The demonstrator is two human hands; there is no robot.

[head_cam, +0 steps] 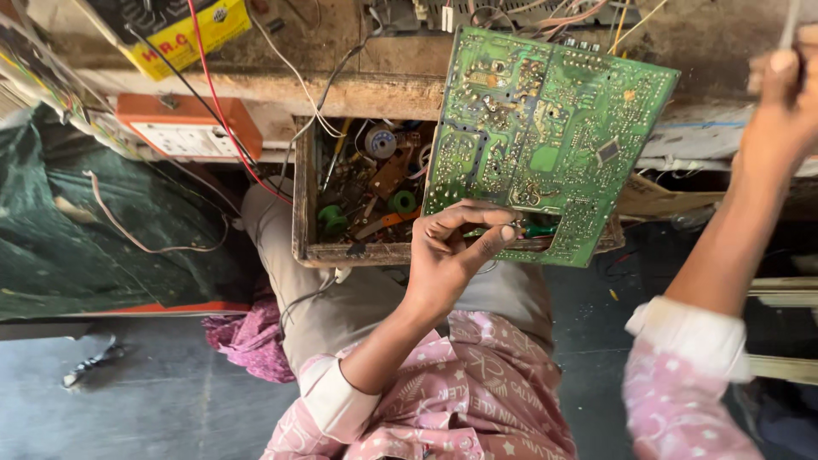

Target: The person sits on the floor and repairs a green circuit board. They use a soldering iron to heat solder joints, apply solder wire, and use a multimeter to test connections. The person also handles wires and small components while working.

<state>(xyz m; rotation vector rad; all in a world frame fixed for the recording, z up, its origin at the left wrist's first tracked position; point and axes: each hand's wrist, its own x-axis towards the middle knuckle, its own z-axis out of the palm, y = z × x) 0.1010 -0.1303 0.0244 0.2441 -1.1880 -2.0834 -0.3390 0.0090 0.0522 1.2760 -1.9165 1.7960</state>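
Holding a green circuit board (545,136) by its lower edge, my left hand (452,251) pinches it above an open wooden drawer (302,204) (full of parts). My right hand (788,94) grips a thin tool, raised at right.

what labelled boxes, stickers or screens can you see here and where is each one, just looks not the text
Yellow label: top left on a dark boxy unit on the bench, rectangular, yellow with red lettering.
Orange box: left, below the bench edge, flat and rectangular, orange casing with a white printed face.
No screens in view.
Left hand holds the green circuit board; right hand is raised at the right edge.
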